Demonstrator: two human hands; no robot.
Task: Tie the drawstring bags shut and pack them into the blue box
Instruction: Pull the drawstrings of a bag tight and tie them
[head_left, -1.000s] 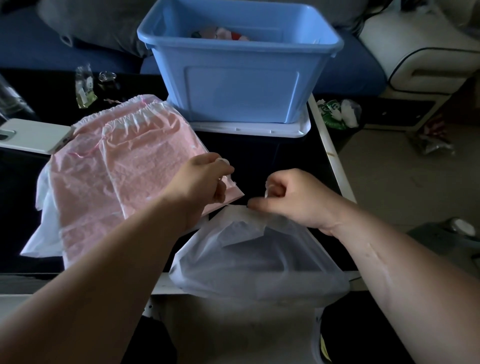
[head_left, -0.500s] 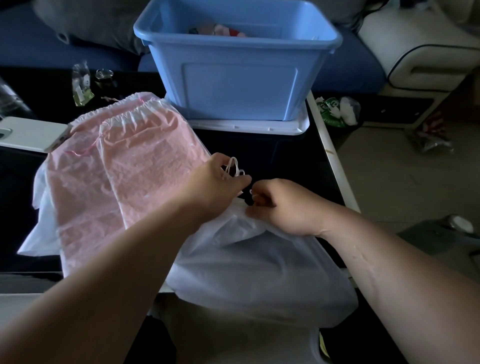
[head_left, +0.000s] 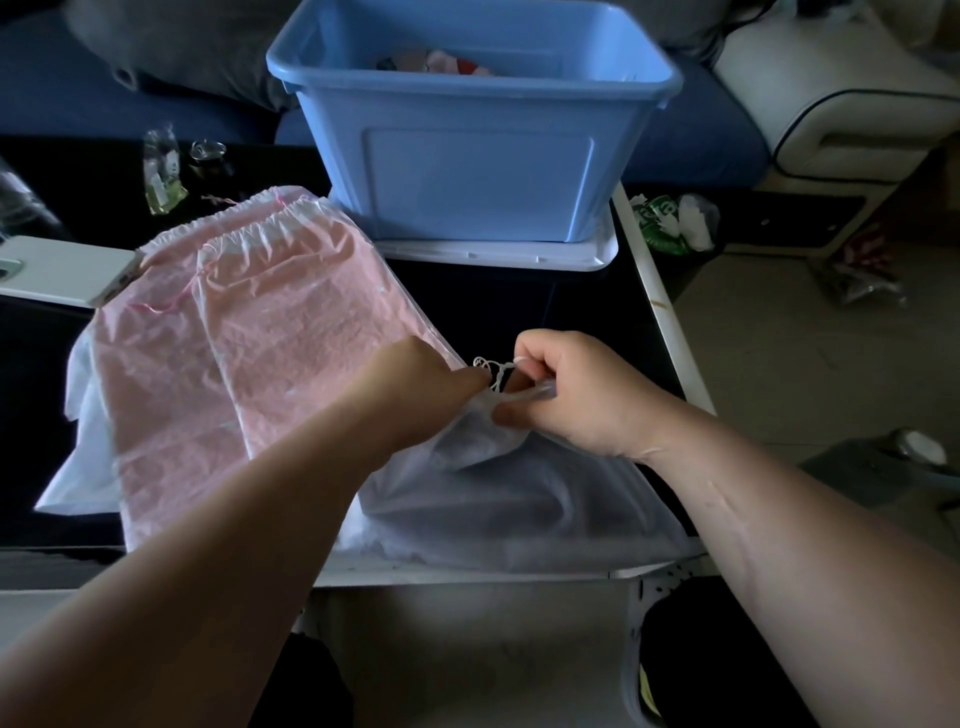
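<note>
A translucent white drawstring bag (head_left: 519, 499) with something dark inside lies at the near edge of the black table. Its mouth is gathered between my two hands. My left hand (head_left: 415, 384) pinches the white drawstring (head_left: 493, 369) from the left, and my right hand (head_left: 576, 389) pinches the same cord and the bunched bag neck from the right. Pink drawstring bags (head_left: 249, 332) lie flat in a pile to the left. The blue box (head_left: 467, 150) stands at the back on its white lid, with colourful items inside.
A white phone-like slab (head_left: 57, 270) lies at the left edge. Small clear packets (head_left: 163, 171) sit at the back left. The table's right edge (head_left: 670, 322) borders the floor, where wrappers (head_left: 670, 223) and other litter lie. A blue sofa runs behind the box.
My hands came together at the white bag's mouth and drew it into a tight bunch. The drawstring now loops between my fingers, and the bag has shifted slightly farther onto the table.
</note>
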